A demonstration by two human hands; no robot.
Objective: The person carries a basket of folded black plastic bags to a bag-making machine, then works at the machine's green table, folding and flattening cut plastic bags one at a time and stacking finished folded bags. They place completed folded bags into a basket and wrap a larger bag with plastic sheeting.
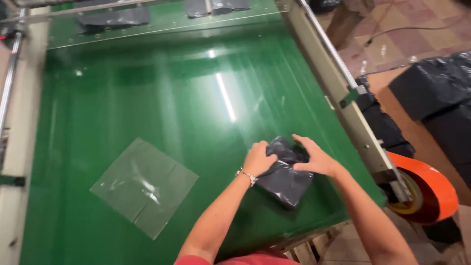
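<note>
Both hands press the dark bag: left hand fisted on it, right hand spread, gripping.

Two hands, one dark bagged bundle, one clear plastic sheet, one orange tape roll.

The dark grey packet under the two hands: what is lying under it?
The dark grey packet lies on the green belt. Left hand and right hand cover its top; nothing else shows beneath.
</note>
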